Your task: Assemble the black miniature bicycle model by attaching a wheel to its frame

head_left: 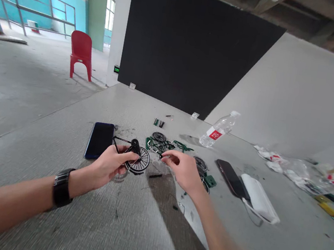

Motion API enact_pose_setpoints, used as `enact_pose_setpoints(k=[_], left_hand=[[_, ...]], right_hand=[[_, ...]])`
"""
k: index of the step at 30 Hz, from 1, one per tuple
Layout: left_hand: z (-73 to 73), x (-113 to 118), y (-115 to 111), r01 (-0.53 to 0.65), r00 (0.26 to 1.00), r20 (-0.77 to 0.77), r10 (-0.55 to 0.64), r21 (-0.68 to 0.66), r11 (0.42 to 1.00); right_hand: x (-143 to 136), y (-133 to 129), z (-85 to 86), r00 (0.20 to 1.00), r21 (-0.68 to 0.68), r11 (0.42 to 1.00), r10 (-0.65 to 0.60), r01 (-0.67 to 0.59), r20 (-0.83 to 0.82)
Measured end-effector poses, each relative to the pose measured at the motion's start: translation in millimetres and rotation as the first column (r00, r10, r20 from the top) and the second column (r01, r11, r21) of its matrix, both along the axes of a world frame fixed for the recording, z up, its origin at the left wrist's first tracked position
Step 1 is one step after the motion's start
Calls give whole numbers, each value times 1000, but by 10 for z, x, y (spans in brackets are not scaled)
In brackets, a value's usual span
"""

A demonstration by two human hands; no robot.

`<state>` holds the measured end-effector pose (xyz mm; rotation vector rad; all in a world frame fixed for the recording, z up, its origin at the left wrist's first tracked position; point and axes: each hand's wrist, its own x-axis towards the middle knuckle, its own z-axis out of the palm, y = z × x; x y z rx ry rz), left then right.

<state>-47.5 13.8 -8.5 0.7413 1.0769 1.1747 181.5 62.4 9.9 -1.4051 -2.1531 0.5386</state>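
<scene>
Between its thumb and fingers, my left hand (108, 165) holds a small black model bicycle (134, 145), partly assembled, with a spoked wheel (142, 161) at its right end. My right hand (184, 171) is closed in a pinch just to the right. Whatever is at its fingertips is too small to make out. Behind the hands lie green model bicycle parts (182, 146) and a loose wheel (159, 137). Another wheel (200, 163) and a green flat piece (210, 181) lie beyond my right wrist. A short black rod (155, 176) rests between the hands.
A dark-blue-edged phone (100, 140) lies left; a second phone (231, 177) and a white power bank (258, 196) with a cable lie right. A water bottle (219, 130) stands behind. Plastic packaging (301, 174) litters the far right. A red chair (81, 52) stands farther back.
</scene>
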Motion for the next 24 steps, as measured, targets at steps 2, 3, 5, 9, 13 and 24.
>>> enact_pose_setpoints(k=[2,3,5,9,13,24], left_hand=[[7,5,2,3,1000,-1,-3,2,1000],[9,6,3,3,1000,-2,-3,3,1000],[10,7,3,5,1000,-3,-5,5,1000],[6,6,0,4,1000,-1,-4,12,1000],[7,5,-1,-4,1000,-8,4,0,1000],[-2,11,1,20,999,-28,-19,34,999]], right_hand=[[-4,13,33,996,-9,999,33,-33,88],[-9,24,43,989,-8,999,46,-45,140],[-21,51,56,969,1,998,67,-69,236],[-32,91,90,940,37,993,94,-113,328],[-20,105,161,925,52,990,100,-128,367],[-109,-36,304,988,145,979,131,-142,83]])
